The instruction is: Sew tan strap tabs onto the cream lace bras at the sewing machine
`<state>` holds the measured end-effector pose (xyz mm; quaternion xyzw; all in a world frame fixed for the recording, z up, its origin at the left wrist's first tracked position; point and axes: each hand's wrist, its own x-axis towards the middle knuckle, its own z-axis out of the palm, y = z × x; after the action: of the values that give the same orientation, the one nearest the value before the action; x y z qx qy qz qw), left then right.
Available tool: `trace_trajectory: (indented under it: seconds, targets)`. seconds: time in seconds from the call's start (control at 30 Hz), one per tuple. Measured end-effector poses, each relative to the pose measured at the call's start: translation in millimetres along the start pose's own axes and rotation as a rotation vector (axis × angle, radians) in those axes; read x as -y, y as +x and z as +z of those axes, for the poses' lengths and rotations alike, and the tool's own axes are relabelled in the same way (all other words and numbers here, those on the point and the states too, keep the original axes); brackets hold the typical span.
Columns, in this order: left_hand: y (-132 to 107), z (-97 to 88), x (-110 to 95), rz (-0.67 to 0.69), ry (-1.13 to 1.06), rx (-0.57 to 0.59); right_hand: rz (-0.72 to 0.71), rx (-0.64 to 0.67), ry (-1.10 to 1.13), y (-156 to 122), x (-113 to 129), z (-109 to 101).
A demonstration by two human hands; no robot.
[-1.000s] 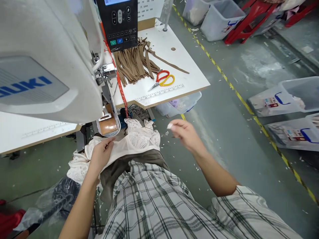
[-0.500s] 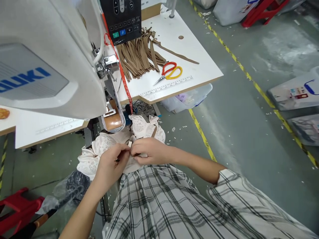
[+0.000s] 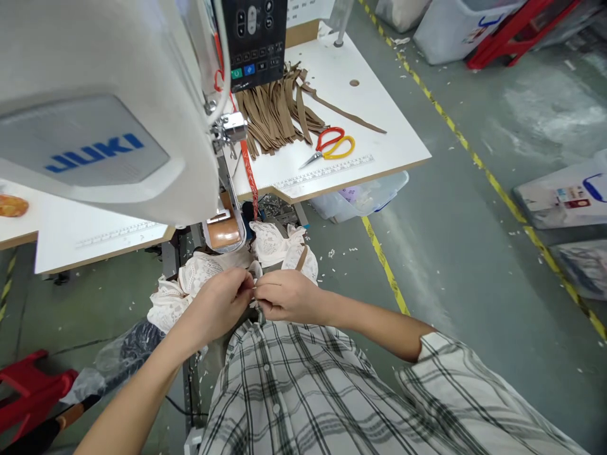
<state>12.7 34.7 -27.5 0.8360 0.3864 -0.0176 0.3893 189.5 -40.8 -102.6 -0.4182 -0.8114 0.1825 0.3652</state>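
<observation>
White lace bras lie bunched in front of my body, just below the sewing machine's narrow bed. My left hand is closed, thumb and fingers pinching a pale edge of the lace bra. Close against it, my right hand pinches the same spot from the other side. The fingertips almost meet, and the bit between them is mostly hidden. A brown strip lies across the lace beyond my right hand.
The white sewing machine head looms at upper left. On the white table lie a bundle of brown strips and red-and-yellow scissors. A plastic bin sits under the table edge. A red stool stands at lower left.
The view has shifted, so the machine and table appear further right. My hands have drawn closer together, and the small white piece seen between them earlier is now mostly covered by my fingers.
</observation>
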Motion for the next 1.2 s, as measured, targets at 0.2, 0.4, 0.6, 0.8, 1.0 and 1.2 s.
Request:
trace_trajectory:
  seconds: [0.2, 0.4, 0.6, 0.8, 1.0, 1.2]
  targets:
    - [8, 36.8, -1, -0.086, -0.756, -0.196, 0.336, -0.233, 0.372, 13, 13, -3]
    - [-6, 50.4, -7, -0.095, -0.658, -0.580, 0.305, -0.284, 0.339, 26, 22, -14]
    - [-10, 34.4, 2, 0.038, -0.199, -0.654, 0.317, -0.252, 0.306, 27, 23, -12]
    - [-11, 34.4, 4, 0.096, -0.166, -0.614, 0.468, -0.211, 0.411, 29, 18, -19]
    - [-17, 18.9, -4, 0.236, 0.003, -0.687, 0.462, -0.132, 0.222, 41, 8, -42]
    - [-16, 0.9, -9, 0.393, 0.096, -0.636, 0.403, -0.028, 0.280, 49, 6, -51]
